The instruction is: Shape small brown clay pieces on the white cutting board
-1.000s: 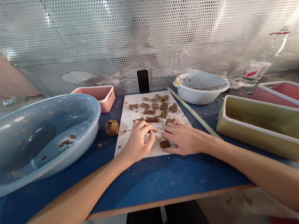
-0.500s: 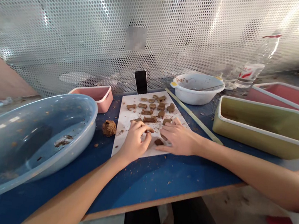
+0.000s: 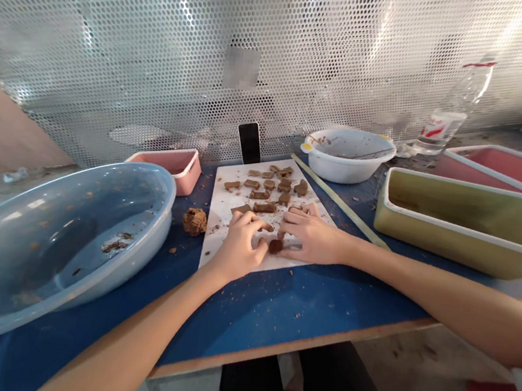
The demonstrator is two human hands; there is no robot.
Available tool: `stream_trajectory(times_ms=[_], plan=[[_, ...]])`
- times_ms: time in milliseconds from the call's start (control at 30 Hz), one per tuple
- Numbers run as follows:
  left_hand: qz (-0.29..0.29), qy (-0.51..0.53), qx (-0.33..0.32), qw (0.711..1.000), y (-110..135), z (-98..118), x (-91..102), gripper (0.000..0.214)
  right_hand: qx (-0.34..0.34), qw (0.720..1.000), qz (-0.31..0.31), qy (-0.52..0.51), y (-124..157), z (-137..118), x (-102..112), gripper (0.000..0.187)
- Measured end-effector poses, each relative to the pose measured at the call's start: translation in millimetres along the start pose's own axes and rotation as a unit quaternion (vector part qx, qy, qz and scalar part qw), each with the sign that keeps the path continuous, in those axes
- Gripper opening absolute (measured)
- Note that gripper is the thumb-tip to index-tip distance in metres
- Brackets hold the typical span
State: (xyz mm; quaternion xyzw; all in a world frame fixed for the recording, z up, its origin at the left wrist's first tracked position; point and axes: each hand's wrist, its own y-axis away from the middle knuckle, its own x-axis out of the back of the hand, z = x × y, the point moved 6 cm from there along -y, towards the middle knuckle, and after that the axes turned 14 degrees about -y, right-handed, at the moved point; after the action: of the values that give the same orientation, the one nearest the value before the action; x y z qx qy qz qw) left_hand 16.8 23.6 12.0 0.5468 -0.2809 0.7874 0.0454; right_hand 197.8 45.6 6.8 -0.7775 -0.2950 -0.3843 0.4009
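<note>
A small dark brown lump of clay (image 3: 276,246) sits between my two hands, low on the white board (image 3: 221,251). My right hand (image 3: 314,236) has its thumb and fingers curled about this lump, with the thumb tip touching it. My left hand (image 3: 239,244) is just left of it, its fingers bent and the thumb apart from them, with nothing visible in its grip. Beyond the hands lie several brown clay pieces, including a bar-shaped one (image 3: 264,207) and a flat one (image 3: 241,209) by my left fingers. Part of the board is hidden under my right hand.
A rough clay ball (image 3: 194,222) rests left of the board. Around it stand a large blue basin (image 3: 143,256), a pink box (image 3: 190,172), a phone (image 3: 249,144), a white bowl (image 3: 349,169), a thin strip (image 3: 342,204), a green bin (image 3: 444,240) and a bottle (image 3: 443,127).
The right fingers have drawn in around the dark lump, which lay flatter beside the thumb before. My left thumb has moved slightly nearer to it. The view has shifted a little.
</note>
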Motion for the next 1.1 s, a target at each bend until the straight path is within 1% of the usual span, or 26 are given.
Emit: stream_trajectory(times_ms=[133,200,300,433,500,600,767,867,967,1000,1100], plan=[[-0.069,0.007,-0.033,0.997,-1,0,-1.1,0.028,0.003,1.000,0.010,-0.010,2,-1,6,0.032],[-0.083,0.008,-0.047,0.995,-2,1,-0.9,0.031,-0.003,1.000,0.016,-0.024,3,-1,12,0.027],[-0.085,0.002,-0.056,0.995,-3,-1,-3.3,0.032,-0.008,0.999,0.022,-0.040,3,-2,20,0.023],[-0.074,-0.001,-0.053,0.996,-5,-3,-8.5,0.019,0.011,0.999,0.009,-0.044,4,-6,24,0.025],[-0.066,0.003,-0.054,0.996,-6,-3,-9.2,0.016,0.042,0.998,-0.016,-0.045,4,-11,23,0.027],[-0.061,0.007,-0.054,0.997,-7,-3,-8.8,0.017,0.087,0.994,-0.062,-0.034,6,-16,16,0.031],[-0.053,0.003,-0.048,0.997,-8,-3,-7.9,0.020,0.091,0.991,-0.097,-0.006,7,-16,7,0.034],[-0.059,0.001,-0.046,0.997,-8,-3,-9.0,0.021,0.093,0.991,-0.097,-0.005,7,-16,6,0.033],[-0.066,-0.003,-0.047,0.997,-8,-4,-9.5,0.022,0.081,0.994,-0.066,0.022,6,-14,8,0.033],[-0.070,-0.003,-0.048,0.996,-8,-5,-9.7,0.023,0.083,0.994,-0.065,0.018,6,-15,8,0.032],[-0.088,-0.005,-0.052,0.995,-8,-5,-10.7,0.021,0.099,0.991,-0.086,-0.025,6,-18,5,0.033]])
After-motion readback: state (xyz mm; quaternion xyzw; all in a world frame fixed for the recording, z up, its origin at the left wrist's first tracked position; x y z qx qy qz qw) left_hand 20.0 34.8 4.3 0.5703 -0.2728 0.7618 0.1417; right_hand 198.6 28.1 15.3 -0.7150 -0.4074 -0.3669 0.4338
